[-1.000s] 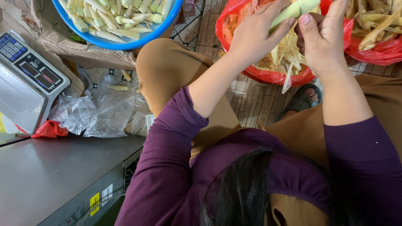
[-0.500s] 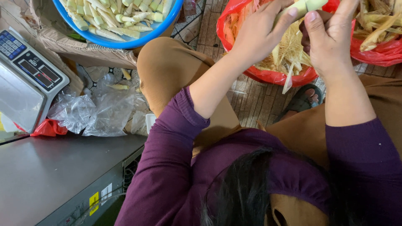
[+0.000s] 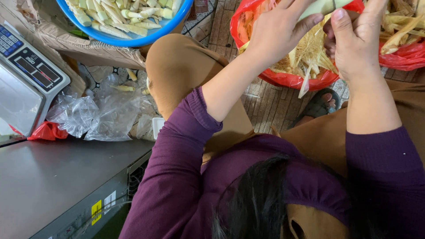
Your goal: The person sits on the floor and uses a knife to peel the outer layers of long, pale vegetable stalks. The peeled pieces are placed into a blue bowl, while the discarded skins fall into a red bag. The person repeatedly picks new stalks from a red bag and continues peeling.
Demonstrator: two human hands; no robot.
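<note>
Overhead, then, from the head camera, line by line:

Left hand: the left hand (image 3: 276,31) is raised at the top of the view, its fingers curled onto a pale green husked ear (image 3: 322,6), thumb stretched out toward the other hand.

Right hand: the right hand (image 3: 354,44) closes on the same ear from the other side, thumb pointing up along it; the two hands are close together, both clamped on it.

Husked ear: held between both hands above the red bag of husks (image 3: 287,79); most of it is cut off by the top edge, so what kind of cob it is seems likely rather than certain.

Red bag: lies open on the floor just beyond the knees, filled with pale yellow strips of husk, one strip hanging over its rim.

Second red bag (image 3: 407,55): at the right edge, just beside the first, also holding husk scraps.

Blue basin (image 3: 133,40): top left, well apart from the hands, filled with small peeled pale cobs.

Weighing scale (image 3: 26,75): at the left edge, on a grey metal counter (image 3: 48,186).

Clear plastic bags (image 3: 97,115): crumpled on the floor between the scale and the person's knee.

Sandal (image 3: 319,104): a dark one on the brick floor below the first red bag.
</note>
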